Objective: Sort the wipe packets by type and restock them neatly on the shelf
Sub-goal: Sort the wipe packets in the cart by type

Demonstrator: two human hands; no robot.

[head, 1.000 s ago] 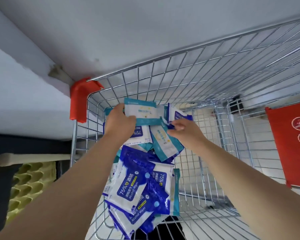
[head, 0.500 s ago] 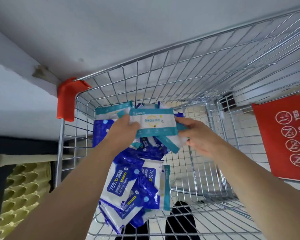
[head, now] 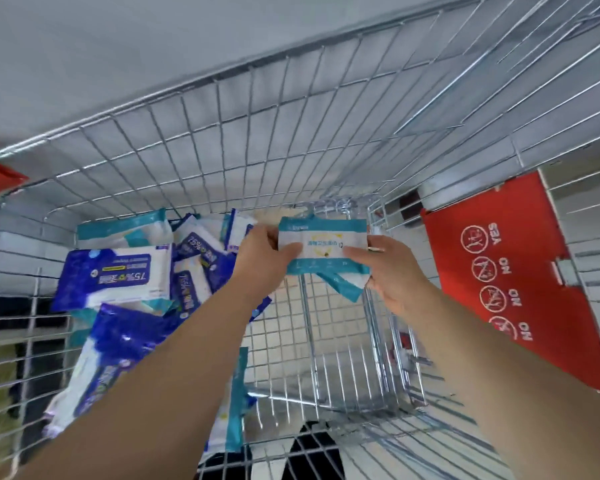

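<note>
Teal wipe packet (head: 321, 245) is held up over the right half of the wire cart (head: 222, 140), clear of the mesh floor, its printed face turned toward the person. Its long axis runs side to side across the view, nearly level, with 1 teal band along the top edge and 1 along the bottom. The left hand (head: 264, 261) pinches the left short end, thumb on the front and fingers hidden behind. The right hand (head: 395, 275) pinches the right short end the same way, thumb pressed on the white middle strip. A second teal packet (head: 343, 287) pokes out from behind the first, tilted, its corner pointing down and to the right; which hand grips it I cannot tell. Well apart to the left, a heap of blue packets (head: 118, 275) lies against the cart's left wall at mixed angles, the topmost lying flat with its "75%" print upside down from where the person stands. On the cart's right side hangs a red panel (head: 510, 271) with circular warning signs.
</note>
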